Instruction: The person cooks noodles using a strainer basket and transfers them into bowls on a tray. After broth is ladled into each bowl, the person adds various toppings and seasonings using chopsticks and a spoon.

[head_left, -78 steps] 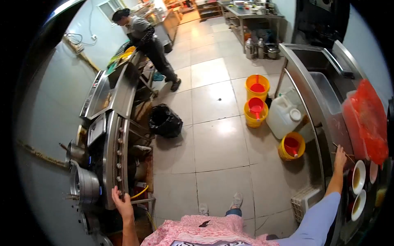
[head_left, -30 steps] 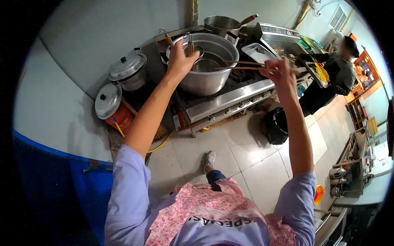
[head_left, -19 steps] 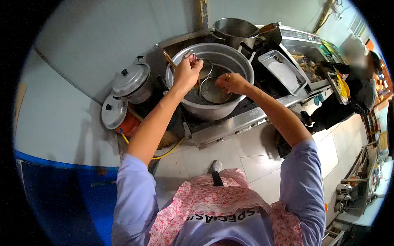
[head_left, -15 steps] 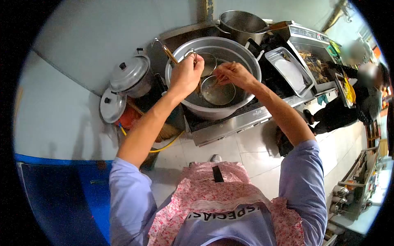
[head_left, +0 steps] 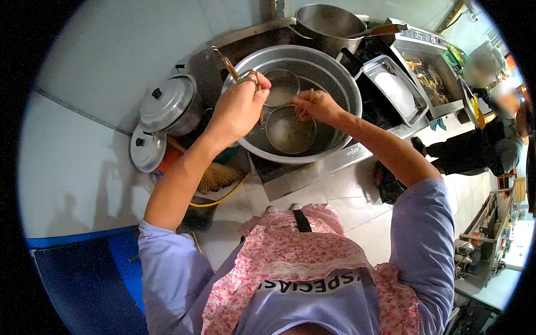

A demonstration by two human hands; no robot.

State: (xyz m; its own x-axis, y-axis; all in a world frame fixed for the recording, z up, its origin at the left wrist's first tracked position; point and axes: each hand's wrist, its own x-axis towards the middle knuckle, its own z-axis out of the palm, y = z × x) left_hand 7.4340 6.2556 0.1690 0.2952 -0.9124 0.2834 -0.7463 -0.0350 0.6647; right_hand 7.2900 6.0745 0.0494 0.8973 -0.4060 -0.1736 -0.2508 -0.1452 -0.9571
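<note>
A large aluminium pot (head_left: 349, 89) stands on the stove with two round strainers hanging inside it. My left hand (head_left: 239, 103) is closed around the hooked handle of the front strainer (head_left: 290, 131), above the pot's left rim. The rear strainer (head_left: 281, 89) sits just behind, with pale contents in liquid. Over the pot's middle, my right hand (head_left: 319, 107) is closed on the chopsticks, which point down toward the front strainer; their tips are hard to make out. Another hooked handle (head_left: 224, 62) leans at the left rim.
Behind stands a steel pot (head_left: 329, 22) with a ladle. To the right are a metal tray (head_left: 393, 89) and a fryer (head_left: 430, 75), where a co-worker in dark clothes (head_left: 474, 151) stands. Lidded pots (head_left: 167, 103) and a straw brush (head_left: 219, 177) are at the left.
The view has swung from the floor and counter to the stove. My left hand has taken hold of a strainer handle, and my right hand has brought the chopsticks down into the pot.
</note>
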